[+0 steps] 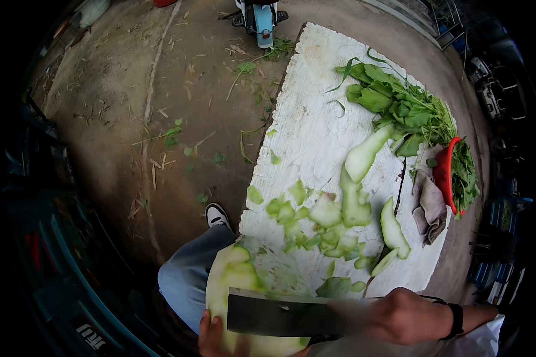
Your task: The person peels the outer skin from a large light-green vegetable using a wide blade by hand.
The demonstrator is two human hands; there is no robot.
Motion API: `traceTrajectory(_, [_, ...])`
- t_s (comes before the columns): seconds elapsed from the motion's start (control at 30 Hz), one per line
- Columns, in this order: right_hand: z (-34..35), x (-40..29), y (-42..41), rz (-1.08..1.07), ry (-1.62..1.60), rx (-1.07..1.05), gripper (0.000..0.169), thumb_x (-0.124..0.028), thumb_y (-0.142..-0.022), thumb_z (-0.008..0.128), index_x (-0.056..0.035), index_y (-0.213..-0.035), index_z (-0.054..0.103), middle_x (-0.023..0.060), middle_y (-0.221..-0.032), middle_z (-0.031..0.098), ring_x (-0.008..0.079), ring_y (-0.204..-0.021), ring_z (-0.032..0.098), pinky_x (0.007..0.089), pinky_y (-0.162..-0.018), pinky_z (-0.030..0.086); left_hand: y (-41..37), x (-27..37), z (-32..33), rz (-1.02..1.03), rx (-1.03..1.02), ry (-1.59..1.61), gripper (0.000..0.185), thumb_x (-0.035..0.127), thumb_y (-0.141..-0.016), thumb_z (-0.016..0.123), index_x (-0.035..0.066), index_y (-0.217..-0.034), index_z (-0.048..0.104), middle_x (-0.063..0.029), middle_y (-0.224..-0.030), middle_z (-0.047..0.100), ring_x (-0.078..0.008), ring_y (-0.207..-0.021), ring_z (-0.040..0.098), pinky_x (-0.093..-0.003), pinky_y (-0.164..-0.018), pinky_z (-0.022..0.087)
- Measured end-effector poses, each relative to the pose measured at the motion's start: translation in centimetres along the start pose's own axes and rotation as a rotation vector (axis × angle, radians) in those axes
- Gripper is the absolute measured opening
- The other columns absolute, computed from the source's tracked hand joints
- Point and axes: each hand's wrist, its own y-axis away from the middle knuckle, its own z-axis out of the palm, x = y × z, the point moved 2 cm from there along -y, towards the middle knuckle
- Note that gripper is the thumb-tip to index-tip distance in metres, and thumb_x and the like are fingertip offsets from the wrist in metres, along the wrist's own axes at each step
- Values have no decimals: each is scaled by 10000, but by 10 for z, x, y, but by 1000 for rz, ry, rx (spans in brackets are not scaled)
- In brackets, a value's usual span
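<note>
A large, partly peeled winter melon (219, 281) lies at the near edge of the view, with pale flesh on the left and mottled green rind on the upper right. My left hand (212, 334) steadies its lower left side; the rest of that hand is cut off by the frame. In my right hand (406, 314) is a cleaver (281, 312), its wide dark blade lying across the melon. The handle is blurred and mostly covered by my fingers. Beyond the melon, many peel scraps (330, 236) and longer rind strips (366, 156) are scattered on a white board tabletop (312, 116).
Leafy greens (397, 98) are heaped at the board's far right. A tilted red bowl (446, 174) with more leaves stands near a grey cloth (431, 205). A gap (399, 187) splits the boards. A two-wheeler (263, 26) is parked beyond, and plant litter dots the ground (196, 134).
</note>
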Motion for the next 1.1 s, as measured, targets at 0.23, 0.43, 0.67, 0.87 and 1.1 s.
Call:
traceTrajectory(0.23, [8, -23, -24, 152, 30, 91, 685, -349, -958, 690, -55, -1540, 483, 184, -755, 669, 383, -581, 642, 443, -557, 519, -3, 2, 0, 42, -13, -80, 1116, 459, -596, 992, 211, -1502, 388, -281, -1445, 370, -534, -1291, 463, -661, -976, 461])
traceTrajectory(0.43, [6, -29, -57, 75, 272, 97, 503, -427, -1017, 607, -98, -1396, 639, 114, -685, 650, 245, -509, 625, 345, -445, 481, -5, 4, 0, 70, -14, -81, 1086, 487, -625, 959, 226, -1507, 380, -285, -1432, 398, -538, -1288, 467, -671, -1006, 449])
traceTrajectory(0.67, [2, -14, -84, 44, 187, 138, 561, -460, -1066, 532, -21, -1407, 599, 166, -533, 553, 375, -475, 590, 449, -473, 481, -7, 6, 2, 93, 35, -40, 1029, 495, -640, 939, 223, -1483, 415, -273, -1411, 413, -540, -1284, 479, -663, -996, 480])
traceTrajectory(0.87, [-1, -7, -38, 112, 82, 110, 548, -432, -1081, 514, -21, -1439, 578, 187, -568, 568, 387, -512, 594, 477, -512, 476, -10, 0, 7, 190, 137, -50, 983, 509, -688, 913, 218, -1488, 423, -260, -1389, 434, -534, -1249, 512, -644, -963, 509])
traceTrajectory(1.1, [2, 1, -91, 6, 134, 123, 508, -422, -1083, 510, -8, -1354, 622, 201, -578, 572, 416, -542, 614, 500, -532, 500, -11, 1, 7, 171, 125, -78, 986, 533, -723, 884, 225, -1519, 393, -259, -1380, 457, -527, -1236, 526, -638, -966, 508])
